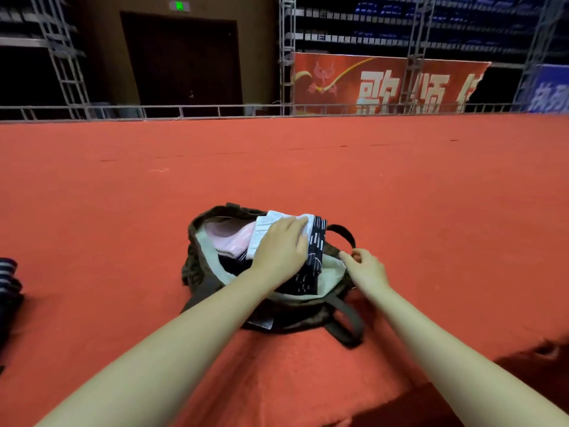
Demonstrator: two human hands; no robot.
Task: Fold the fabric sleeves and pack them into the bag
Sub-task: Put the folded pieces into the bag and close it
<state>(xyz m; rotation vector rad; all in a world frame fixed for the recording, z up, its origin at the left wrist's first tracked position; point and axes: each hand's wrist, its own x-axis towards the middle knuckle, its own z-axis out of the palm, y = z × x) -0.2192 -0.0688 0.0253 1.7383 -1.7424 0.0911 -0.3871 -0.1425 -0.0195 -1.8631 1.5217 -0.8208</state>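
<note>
A dark brown bag [197,266] with a pale lining lies open on the red carpet. Inside it sit a folded pink sleeve [229,238], a white patterned sleeve [261,228] and a black sleeve with white dashes [315,245]. My left hand [278,249] lies palm down on the white and black sleeves at the bag's mouth, fingers around the white one. My right hand [366,268] pinches the bag's right rim beside a dark strap [346,234]. The lower part of the bag's inside is hidden by my left arm.
A dark striped fabric piece [9,282] lies at the far left edge. The red carpeted platform [308,167] stretches ahead to a metal rail [215,110], with trusses, a red banner and a dark door behind. The platform edge drops off at the lower right.
</note>
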